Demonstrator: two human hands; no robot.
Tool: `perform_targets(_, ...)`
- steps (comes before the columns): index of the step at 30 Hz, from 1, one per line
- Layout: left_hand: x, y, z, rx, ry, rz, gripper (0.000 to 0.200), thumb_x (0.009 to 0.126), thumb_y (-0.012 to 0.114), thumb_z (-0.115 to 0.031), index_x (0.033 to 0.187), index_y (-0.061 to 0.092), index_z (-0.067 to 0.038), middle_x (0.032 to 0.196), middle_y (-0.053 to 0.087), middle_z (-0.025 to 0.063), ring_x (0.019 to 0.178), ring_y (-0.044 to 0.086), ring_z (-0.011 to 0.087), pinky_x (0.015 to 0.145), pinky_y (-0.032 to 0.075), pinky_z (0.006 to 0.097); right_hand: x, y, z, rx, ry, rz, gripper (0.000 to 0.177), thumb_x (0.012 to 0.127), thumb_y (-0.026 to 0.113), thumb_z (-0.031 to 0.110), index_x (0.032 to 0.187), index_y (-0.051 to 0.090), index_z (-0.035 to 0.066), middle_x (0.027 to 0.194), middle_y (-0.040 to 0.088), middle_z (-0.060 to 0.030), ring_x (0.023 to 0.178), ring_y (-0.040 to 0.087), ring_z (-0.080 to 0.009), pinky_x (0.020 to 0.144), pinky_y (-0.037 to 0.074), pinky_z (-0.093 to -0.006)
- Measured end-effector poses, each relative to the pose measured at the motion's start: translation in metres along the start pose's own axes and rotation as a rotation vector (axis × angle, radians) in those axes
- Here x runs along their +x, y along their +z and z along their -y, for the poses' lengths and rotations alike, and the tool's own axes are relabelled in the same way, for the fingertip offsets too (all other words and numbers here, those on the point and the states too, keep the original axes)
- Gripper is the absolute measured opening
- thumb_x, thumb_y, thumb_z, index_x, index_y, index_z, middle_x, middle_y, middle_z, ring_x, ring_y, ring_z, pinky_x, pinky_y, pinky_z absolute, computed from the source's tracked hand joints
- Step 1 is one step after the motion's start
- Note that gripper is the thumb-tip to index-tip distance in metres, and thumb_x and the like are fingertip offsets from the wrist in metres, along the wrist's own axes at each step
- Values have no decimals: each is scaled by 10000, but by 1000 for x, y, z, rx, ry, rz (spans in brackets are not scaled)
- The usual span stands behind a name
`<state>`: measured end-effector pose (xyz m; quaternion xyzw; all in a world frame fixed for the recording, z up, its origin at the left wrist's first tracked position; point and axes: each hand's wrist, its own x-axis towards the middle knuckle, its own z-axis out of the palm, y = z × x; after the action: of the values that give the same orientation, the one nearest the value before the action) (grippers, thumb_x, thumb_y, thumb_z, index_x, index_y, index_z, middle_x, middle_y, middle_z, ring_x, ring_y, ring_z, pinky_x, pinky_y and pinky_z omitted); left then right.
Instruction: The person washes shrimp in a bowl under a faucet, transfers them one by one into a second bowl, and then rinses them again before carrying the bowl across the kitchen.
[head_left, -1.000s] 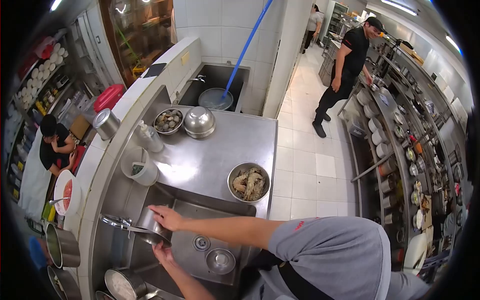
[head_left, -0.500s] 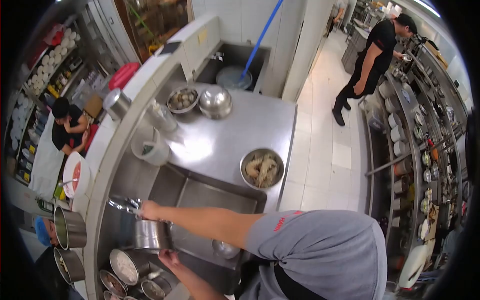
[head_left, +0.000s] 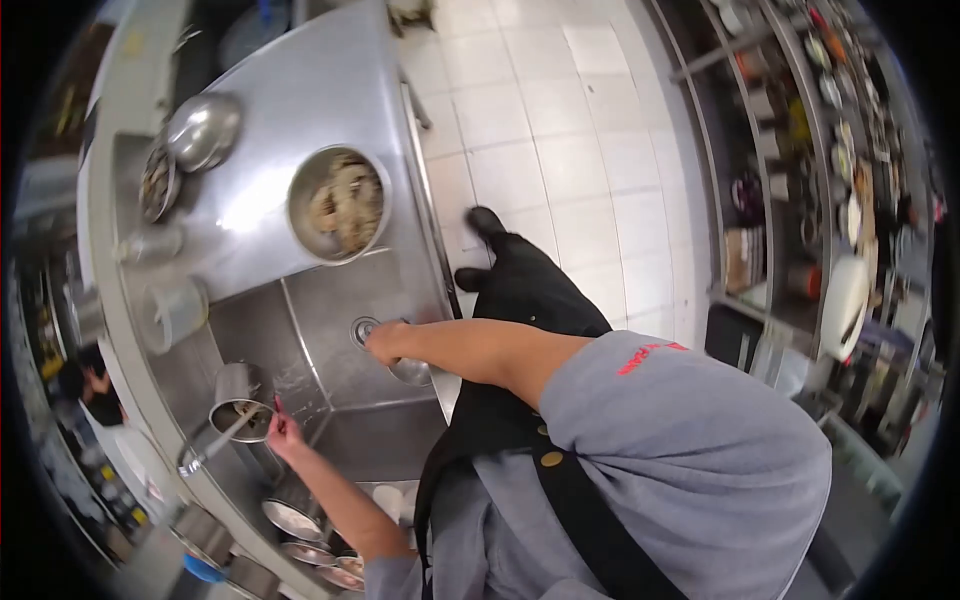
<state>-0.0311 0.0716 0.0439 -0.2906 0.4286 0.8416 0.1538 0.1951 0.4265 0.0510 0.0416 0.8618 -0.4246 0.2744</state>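
My left hand [head_left: 281,432] grips the rim of a steel pot [head_left: 236,400] that stands in the sink [head_left: 320,300] under the faucet spout [head_left: 205,452]. My right hand [head_left: 385,341] reaches across my body, down to the sink bottom beside the drain [head_left: 361,328]. A small steel bowl [head_left: 413,373] lies right under its wrist. Whether the fingers hold the bowl does not show.
A steel bowl of prawns [head_left: 338,203] sits on the counter [head_left: 300,90] past the sink, with a domed lid [head_left: 203,128], a bowl of shells [head_left: 156,182] and a white tub [head_left: 178,310] further left. Steel containers [head_left: 290,520] line the near side. The tiled floor [head_left: 560,200] lies to my right.
My head has tipped down and turned, so my torso and shoes now show. My right hand left the faucet end and dropped to the sink bottom. The pot now stands under the spout.
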Motion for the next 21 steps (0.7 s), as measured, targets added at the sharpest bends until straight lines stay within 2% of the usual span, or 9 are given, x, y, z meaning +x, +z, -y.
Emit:
perform_targets(2, 31, 7, -61, 719, 38, 330, 504, 718, 439, 171, 1217, 406, 116, 1193, 524, 226, 956, 600, 321, 939, 459, 534, -11, -1, -7, 39, 22, 38, 240, 674, 655, 128, 898, 699, 57, 992, 663, -146, 933, 637, -266, 754, 511, -395)
perform_targets(3, -30, 88, -44, 525, -12, -112, 519, 657, 476, 174, 1172, 448, 111, 1120, 564, 210, 918, 609, 326, 873, 502, 530, -4, 1, -11, -51, -59, 112, 251, 688, 641, 129, 922, 694, 56, 1000, 661, -138, 945, 633, -263, 753, 514, -400)
perform_targets(6, -28, 140, -77, 1040, -115, -112, 479, 656, 501, 121, 1133, 481, 78, 1038, 597, 184, 912, 611, 339, 833, 516, 555, 21, 49, -10, -221, -159, 89, 261, 706, 636, 135, 952, 690, 65, 1018, 657, -130, 958, 628, -270, 755, 514, -421)
perform_targets(9, -26, 162, -94, 1080, -156, -324, 518, 656, 497, 125, 1167, 477, 42, 1089, 582, 181, 944, 603, 338, 819, 519, 555, 18, 49, -4, -249, -177, 19, 293, 700, 665, 149, 987, 692, 99, 1050, 651, -119, 988, 613, -294, 777, 498, -485)
perform_targets(13, -67, 168, -82, 1086, -111, -226, 525, 657, 503, 122, 1170, 493, 10, 1100, 588, 166, 927, 613, 329, 817, 512, 563, 28, 53, 0, -128, -201, 137, 339, 691, 685, 153, 1027, 687, 108, 1069, 647, -118, 1014, 595, -337, 795, 453, -602)
perform_targets(15, -100, 168, -66, 956, -121, -111, 362, 706, 478, 71, 1046, 558, -25, 927, 620, 134, 865, 616, 313, 801, 484, 627, 14, 58, 0, -170, -100, 77, 333, 702, 675, 155, 1028, 683, 88, 1085, 638, -140, 1011, 591, -368, 799, 441, -617)
perform_targets(16, -72, 130, -105, 891, -209, 18, 193, 727, 478, 41, 883, 549, -49, 756, 543, 95, 759, 585, 280, 794, 480, 637, -18, 21, -3, -78, -108, 154, 309, 714, 656, 151, 1010, 685, 69, 1068, 642, -155, 1005, 599, -355, 781, 453, -605)
perform_targets(17, -92, 124, -87, 1026, -3, 189, 112, 735, 494, 29, 774, 502, -76, 658, 438, 55, 655, 540, 239, 773, 479, 651, -15, 24, -7, -101, -140, 166, 265, 738, 619, 154, 975, 692, 61, 1039, 652, -151, 995, 607, -351, 766, 468, -579)
perform_targets(21, -108, 103, -68, 611, 83, -188, 223, 701, 522, 112, 918, 499, 64, 872, 511, 159, 828, 597, 382, 699, 525, 652, -18, -8, -7, -220, -253, 353, 293, 699, 564, 146, 943, 681, 33, 1026, 637, -197, 962, 623, -325, 818, 488, -414)
